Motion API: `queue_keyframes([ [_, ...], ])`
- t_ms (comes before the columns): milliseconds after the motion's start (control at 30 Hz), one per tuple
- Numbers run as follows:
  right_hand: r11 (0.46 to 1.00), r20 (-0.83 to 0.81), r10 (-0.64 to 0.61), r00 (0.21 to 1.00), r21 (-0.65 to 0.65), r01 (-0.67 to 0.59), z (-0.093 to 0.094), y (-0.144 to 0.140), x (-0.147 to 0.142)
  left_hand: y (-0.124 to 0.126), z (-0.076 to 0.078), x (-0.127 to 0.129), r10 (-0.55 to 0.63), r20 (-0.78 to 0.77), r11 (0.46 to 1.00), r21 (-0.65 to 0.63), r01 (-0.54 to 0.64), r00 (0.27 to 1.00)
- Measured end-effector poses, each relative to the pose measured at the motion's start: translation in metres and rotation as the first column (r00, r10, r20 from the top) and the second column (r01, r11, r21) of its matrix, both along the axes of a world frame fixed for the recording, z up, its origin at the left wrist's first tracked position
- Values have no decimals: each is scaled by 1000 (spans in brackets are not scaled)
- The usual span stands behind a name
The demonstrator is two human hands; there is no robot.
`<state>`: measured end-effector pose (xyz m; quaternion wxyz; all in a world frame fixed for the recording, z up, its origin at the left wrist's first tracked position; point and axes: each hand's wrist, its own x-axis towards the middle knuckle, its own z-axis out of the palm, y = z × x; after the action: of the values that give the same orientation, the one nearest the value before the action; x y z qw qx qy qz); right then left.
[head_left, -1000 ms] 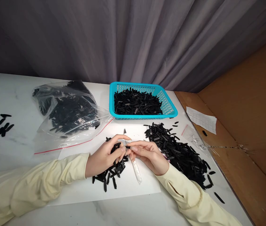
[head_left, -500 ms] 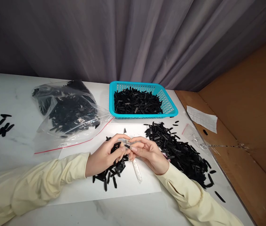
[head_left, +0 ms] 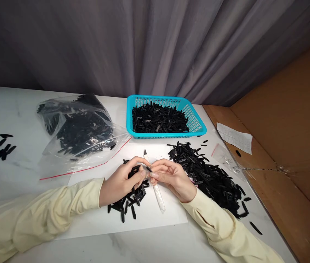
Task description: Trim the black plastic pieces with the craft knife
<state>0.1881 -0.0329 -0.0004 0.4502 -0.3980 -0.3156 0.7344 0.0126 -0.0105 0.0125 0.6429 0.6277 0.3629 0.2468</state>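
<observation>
My left hand (head_left: 122,180) rests on a white sheet of paper (head_left: 149,215) and holds several small black plastic strips in its palm. My right hand (head_left: 172,177) meets it fingertip to fingertip, and together they pinch one black strip (head_left: 148,169). A white craft knife (head_left: 155,186) lies on the paper under the hands, its blade tip pointing away from me. A small pile of black strips (head_left: 129,202) lies on the paper below my left hand. A larger heap of strips (head_left: 209,177) spreads to the right of my right hand.
A turquoise basket (head_left: 195,122) full of black strips stands at the back. A clear zip bag (head_left: 78,128) of strips lies to the left. A few loose strips (head_left: 0,146) lie far left. A cardboard panel (head_left: 289,146) borders the table's right edge, with a paper slip (head_left: 234,137).
The fingertips have shifted slightly around the pinched strip, and more of the knife blade shows past the hands. Both hands stay in place.
</observation>
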Motion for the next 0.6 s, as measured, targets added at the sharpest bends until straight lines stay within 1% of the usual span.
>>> queue_keyframes([
  [300, 1000, 24, -10, 1000, 10, 10, -3, -2, -2, 0, 0, 1, 9, 1, 1000, -21, -9, 1000],
  [400, 999, 86, -31, 996, 43, 28, -1, -2, 0, 1, 1, 1, 11, 43, 995, -97, -7, 999],
  [467, 991, 186, -83, 979, 118, 61, 7, 3, 6, 3, 2, 0, 21, 93, 980, -197, -3, 995],
  [500, 979, 249, -129, 960, 185, 83, 13, 9, 10, 4, 3, 0, 31, 115, 968, -252, -1, 993],
  [533, 958, 316, -187, 930, 268, 102, 20, 16, 15, 5, 4, 0, 45, 133, 953, -303, -3, 990],
  [567, 924, 381, -257, 888, 366, 111, 28, 24, 19, 7, 5, 0, 64, 148, 938, -346, -9, 987],
  [600, 874, 439, -338, 833, 474, 105, 36, 33, 23, 9, 5, 0, 83, 160, 924, -382, -16, 984],
])
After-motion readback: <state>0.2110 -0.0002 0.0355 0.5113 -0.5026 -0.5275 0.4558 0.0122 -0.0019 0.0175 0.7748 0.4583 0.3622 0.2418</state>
